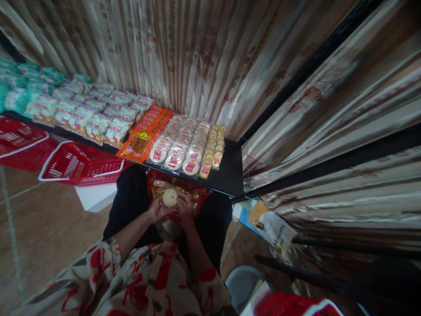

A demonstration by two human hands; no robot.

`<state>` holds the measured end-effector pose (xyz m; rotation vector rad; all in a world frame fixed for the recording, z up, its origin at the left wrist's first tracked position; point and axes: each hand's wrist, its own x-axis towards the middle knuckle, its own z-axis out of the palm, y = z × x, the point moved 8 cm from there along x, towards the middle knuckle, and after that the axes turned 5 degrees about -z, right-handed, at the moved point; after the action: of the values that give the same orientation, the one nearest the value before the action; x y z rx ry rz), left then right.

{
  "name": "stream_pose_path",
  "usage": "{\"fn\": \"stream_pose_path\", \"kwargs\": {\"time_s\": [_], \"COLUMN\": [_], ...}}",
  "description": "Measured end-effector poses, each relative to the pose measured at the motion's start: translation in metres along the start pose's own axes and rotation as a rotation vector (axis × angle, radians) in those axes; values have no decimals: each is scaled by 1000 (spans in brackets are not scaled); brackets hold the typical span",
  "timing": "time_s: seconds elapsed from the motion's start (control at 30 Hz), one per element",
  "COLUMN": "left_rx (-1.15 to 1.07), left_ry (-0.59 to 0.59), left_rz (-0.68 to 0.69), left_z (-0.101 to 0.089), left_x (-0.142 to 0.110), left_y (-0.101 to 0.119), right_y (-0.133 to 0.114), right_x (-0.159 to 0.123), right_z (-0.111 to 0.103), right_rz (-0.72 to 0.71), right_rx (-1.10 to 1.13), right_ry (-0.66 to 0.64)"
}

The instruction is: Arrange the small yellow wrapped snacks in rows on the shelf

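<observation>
Round biscuit (170,198): held up between both hands, pale, marked with a small red spot; possibly wrapped in clear film, too dim here to be sure.
Left hand (158,210): clasped on the biscuit from its left side and lower edge, palm turned up.
Right hand (184,205): bent inward, fingertips pressed to the right edge of the same biscuit, close beside the left.
Lap basket (204,193): red, set between the knees of dark trousers (130,197), directly below the hands.
Small packets (160,186): yellowish, heaped inside the lap basket, partly hidden by the hands.
Black shelf (232,169): stretched across in front of the knees, bare near its right end.
Round packets (180,142): laid in three overlapping columns on the shelf, ahead of the hands.
Yellow packets (213,151): lined up just right of the round ones.
Orange packet (146,134): lying flat, just left of the round ones.
White snack bags (90,109): ranked in rows farther left.
Teal bags (24,85): bunched at the far left.
Red baskets (82,169): standing below the shelf's front edge, left of the knees.
Pleated curtain (197,52): hung behind the shelf.
</observation>
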<state>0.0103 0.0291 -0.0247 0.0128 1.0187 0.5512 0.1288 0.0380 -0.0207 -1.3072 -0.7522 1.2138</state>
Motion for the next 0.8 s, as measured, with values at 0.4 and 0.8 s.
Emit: {"fn": "stream_pose_path", "kwargs": {"time_s": [0.4, 0.8], "left_rx": [-20, 127], "left_ry": [-95, -52], "left_rz": [11, 190], "left_z": [11, 4], "left_x": [-4, -1], "left_y": [-4, 3], "right_y": [-20, -5], "right_x": [-9, -16], "right_z": [-8, 6], "right_rz": [-172, -33], "right_rx": [-209, -57], "right_ry": [107, -27]}}
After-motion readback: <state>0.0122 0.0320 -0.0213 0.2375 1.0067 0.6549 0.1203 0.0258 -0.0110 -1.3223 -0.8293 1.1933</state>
